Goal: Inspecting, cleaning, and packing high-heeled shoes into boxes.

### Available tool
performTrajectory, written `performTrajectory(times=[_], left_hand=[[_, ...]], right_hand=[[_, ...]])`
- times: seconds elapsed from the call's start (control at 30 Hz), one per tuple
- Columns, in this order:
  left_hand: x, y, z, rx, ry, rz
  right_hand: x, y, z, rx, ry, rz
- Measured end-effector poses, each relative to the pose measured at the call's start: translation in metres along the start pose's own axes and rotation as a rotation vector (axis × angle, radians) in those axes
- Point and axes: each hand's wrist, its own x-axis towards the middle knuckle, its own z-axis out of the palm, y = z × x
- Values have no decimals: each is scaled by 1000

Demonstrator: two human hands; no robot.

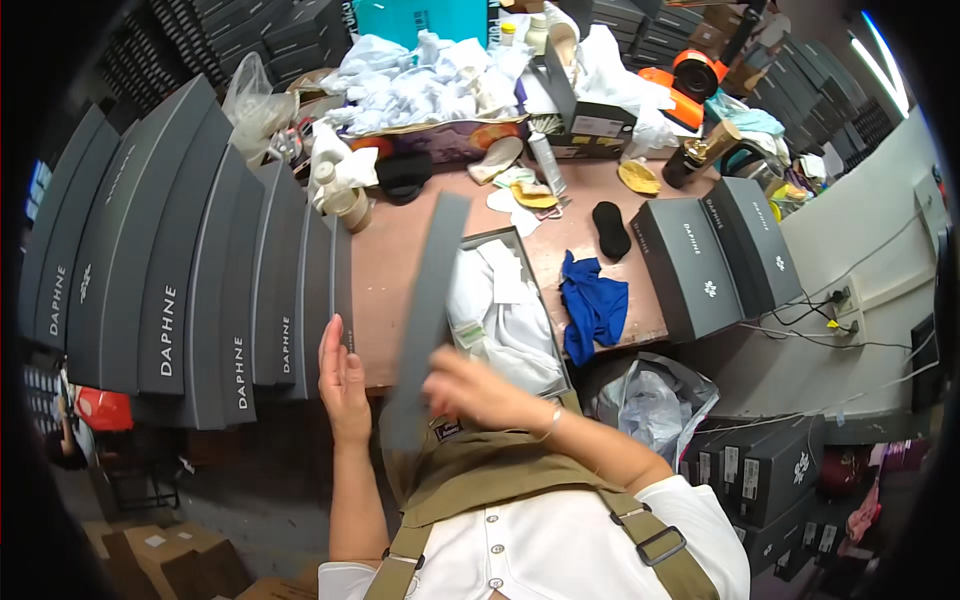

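A dark grey shoe box lid [432,280] stands nearly on edge and is smeared by motion. The fingers of my right hand [470,390] close on its near right side. To the left of the lid, my left hand [346,390] is held upright with fingers stretched out, apart from the lid and holding nothing. Right of the lid lies an open shoe box [545,325] at the table's front edge, filled with white wrapping paper [520,345]. A small pale green label shows on that paper. What lies under the wrapping is hidden.
Stacked grey shoe boxes [190,260] rise at the left, and more boxes [690,260] stand right. A blue cloth [594,305] and a black oval object [611,230] lie beside the open box. Crumpled white paper [430,80] fills the back. A lined bin [655,400] sits below right.
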Motion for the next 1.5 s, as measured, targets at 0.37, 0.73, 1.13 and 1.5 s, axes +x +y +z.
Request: performTrajectory(times=[0.37, 0.73, 1.13, 1.5], left_hand=[[51, -4, -5, 777, 14, 210], [56, -11, 35, 1199, -92, 520], [3, -50, 87, 717, -610, 309], [-11, -47, 93, -112, -161, -156]], right_hand=[[-31, 29, -101, -1048, 674, -405], [39, 132, -49, -1325, 634, -167], [33, 87, -91, -1062, 131, -134], [12, 72, -112, -613, 74, -122]])
